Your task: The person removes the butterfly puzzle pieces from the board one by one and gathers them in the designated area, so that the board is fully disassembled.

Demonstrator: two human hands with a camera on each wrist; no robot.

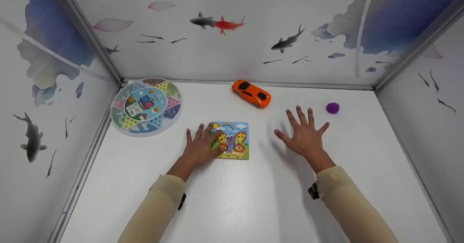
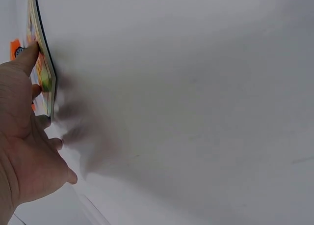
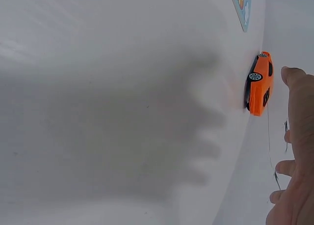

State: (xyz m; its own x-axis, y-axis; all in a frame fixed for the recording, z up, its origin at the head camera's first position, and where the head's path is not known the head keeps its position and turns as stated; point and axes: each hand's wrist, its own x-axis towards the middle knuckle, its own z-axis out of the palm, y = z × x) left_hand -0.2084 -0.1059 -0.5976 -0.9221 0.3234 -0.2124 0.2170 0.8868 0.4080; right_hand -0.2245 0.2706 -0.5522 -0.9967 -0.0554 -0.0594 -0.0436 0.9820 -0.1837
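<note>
A small square butterfly puzzle board [image 1: 232, 140] lies flat near the middle of the white table [image 1: 232, 199]. My left hand [image 1: 201, 147] rests on its left part with straight fingers; in the left wrist view the thumb touches the board's edge [image 2: 43, 63]. My right hand [image 1: 303, 135] hovers to the right of the puzzle, fingers spread, holding nothing. An orange toy car [image 1: 252, 93] stands behind, between the two hands; it also shows in the right wrist view [image 3: 259, 83] just beyond my right hand [image 3: 297, 151].
A round Chinese-checkers board [image 1: 146, 106] lies at the back left corner. A small purple ball [image 1: 332, 108] sits at the back right. Walls with fish pictures close the table on three sides.
</note>
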